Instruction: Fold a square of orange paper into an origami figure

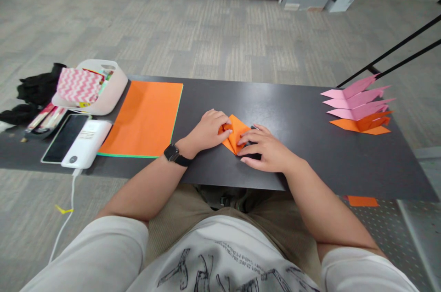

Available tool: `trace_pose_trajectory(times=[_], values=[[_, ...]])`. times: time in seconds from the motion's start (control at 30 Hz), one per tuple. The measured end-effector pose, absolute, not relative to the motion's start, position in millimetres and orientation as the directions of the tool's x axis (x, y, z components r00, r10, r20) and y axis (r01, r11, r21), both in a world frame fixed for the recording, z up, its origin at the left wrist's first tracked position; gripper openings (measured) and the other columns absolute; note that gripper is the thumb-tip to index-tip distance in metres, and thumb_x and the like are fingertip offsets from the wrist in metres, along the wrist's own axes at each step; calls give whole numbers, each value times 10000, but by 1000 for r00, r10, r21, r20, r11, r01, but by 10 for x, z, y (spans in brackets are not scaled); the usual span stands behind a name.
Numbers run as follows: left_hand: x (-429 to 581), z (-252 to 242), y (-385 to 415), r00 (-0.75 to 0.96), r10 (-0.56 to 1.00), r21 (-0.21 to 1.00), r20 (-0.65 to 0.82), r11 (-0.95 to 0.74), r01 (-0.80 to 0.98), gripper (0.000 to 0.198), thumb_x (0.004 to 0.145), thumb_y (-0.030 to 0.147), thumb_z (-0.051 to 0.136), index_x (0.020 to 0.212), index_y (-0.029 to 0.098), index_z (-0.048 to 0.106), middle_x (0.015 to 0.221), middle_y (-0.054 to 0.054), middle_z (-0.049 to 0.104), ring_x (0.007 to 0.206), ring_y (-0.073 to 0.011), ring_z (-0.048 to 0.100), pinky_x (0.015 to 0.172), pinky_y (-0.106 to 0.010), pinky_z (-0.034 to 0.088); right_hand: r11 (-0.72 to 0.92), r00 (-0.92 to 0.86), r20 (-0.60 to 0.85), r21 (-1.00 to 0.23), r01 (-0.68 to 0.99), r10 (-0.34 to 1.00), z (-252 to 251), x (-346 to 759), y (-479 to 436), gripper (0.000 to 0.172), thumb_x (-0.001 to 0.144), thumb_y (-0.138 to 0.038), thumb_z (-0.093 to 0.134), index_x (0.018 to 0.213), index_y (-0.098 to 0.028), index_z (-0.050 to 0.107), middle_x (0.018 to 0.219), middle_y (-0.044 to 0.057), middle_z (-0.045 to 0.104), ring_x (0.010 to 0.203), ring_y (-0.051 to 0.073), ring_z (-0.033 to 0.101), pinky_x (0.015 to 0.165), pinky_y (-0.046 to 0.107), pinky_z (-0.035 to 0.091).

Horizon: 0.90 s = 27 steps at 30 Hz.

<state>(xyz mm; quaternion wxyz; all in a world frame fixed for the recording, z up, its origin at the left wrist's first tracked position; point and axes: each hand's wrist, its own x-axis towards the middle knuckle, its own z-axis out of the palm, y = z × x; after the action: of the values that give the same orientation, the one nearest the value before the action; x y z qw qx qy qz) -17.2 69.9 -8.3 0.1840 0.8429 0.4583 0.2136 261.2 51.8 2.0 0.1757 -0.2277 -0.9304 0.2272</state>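
Note:
A small folded piece of orange origami paper [235, 128] lies on the dark table in front of me, its creased point toward my body. My left hand [213, 128] grips its left edge between thumb and fingers. From the other side, my right hand [263, 147] has its fingertips on the right flap, the fingers bent and somewhat apart; part of that edge is hidden beneath them. To the left, a stack of flat orange sheets [148, 117] shows a green edge underneath.
Several folded pink paper pieces [354, 99] and an orange folded piece [361, 124] stand in a row at the right. At left are a white basket [115, 85], a phone [65, 138] and a white corded device [86, 144]. An orange paper [363, 201] shows below the table's front edge.

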Motion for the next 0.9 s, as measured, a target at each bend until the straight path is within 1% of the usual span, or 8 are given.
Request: trace_pose_trajectory(times=[0.07, 0.17, 0.3, 0.43, 0.6, 0.73, 0.8, 0.9], values=[[-163, -89, 700, 490, 849, 501, 196, -517, 694, 104, 982, 306, 622, 1042, 230, 662, 1131, -64, 728, 1117, -260, 655, 1208, -516, 400, 774, -822, 213, -519, 362, 528, 11, 2613, 522, 207, 999, -359, 708, 1175, -330, 813, 1273, 40, 789, 1241, 258, 703, 1305, 606, 225], [-155, -115, 707, 486, 848, 488, 211, -523, 699, 107, 978, 308, 625, 1030, 223, 664, 1144, -78, 710, 1112, -267, 642, 1130, -489, 454, 775, -809, 223, -502, 383, 544, -28, 2604, 533, 276, 1007, -361, 688, 1260, -327, 792, 1295, 57, 786, 1217, 259, 715, 1283, 586, 267], [-147, -145, 705, 470, 855, 479, 221, -515, 711, 116, 971, 306, 632, 1043, 223, 667, 1154, -79, 694, 1102, -266, 630, 1103, -485, 465, 796, -811, 233, -459, 395, 536, -83, 2575, 541, 271, 1016, -347, 677, 1250, -332, 813, 1279, 66, 778, 1227, 268, 702, 1248, 576, 311], [-148, -138, 693, 477, 849, 478, 226, -523, 706, 144, 967, 309, 632, 1067, 212, 666, 1157, -87, 694, 1109, -272, 628, 1107, -490, 465, 800, -810, 234, -445, 402, 537, -90, 2548, 537, 246, 1020, -332, 683, 1214, -326, 833, 1240, 73, 772, 1217, 274, 698, 1221, 578, 336], [-135, -136, 678, 464, 859, 475, 216, -507, 719, 182, 970, 298, 626, 1135, 230, 661, 1201, -84, 702, 1156, -282, 636, 1144, -503, 452, 802, -805, 241, -437, 408, 541, -92, 2532, 534, 240, 1016, -306, 687, 1194, -347, 842, 1222, 67, 770, 1207, 274, 690, 1210, 580, 351], [-114, -96, 639, 450, 864, 438, 225, -503, 746, 244, 987, 292, 619, 1212, 209, 660, 1246, -108, 694, 1198, -294, 632, 1174, -516, 454, 807, -809, 244, -430, 405, 535, -100, 2529, 537, 246, 1023, -280, 676, 1185, -354, 846, 1221, 60, 763, 1202, 265, 685, 1223, 582, 335], [-121, -27, 578, 465, 849, 394, 251, -528, 752, 256, 1013, 282, 593, 1241, 196, 671, 1293, -125, 688, 1238, -297, 631, 1230, -537, 422, 810, -811, 242, -426, 404, 532, -102, 2527, 536, 255, 1020, -271, 677, 1191, -358, 845, 1218, 60, 758, 1198, 264, 682, 1225, 585, 330], [-168, 118, 411, 556, 791, 288, 256, -612, 737, 334, 1058, 227, 501, 1341, 206, 676, 1412, -131, 679, 1353, -299, 614, 1309, -558, 355, 816, -811, 250, -414, 404, 529, -104, 2525, 535, 253, 1017, -267, 681, 1185, -356, 847, 1203, 63, 753, 1191, 262, 679, 1217, 585, 334]])
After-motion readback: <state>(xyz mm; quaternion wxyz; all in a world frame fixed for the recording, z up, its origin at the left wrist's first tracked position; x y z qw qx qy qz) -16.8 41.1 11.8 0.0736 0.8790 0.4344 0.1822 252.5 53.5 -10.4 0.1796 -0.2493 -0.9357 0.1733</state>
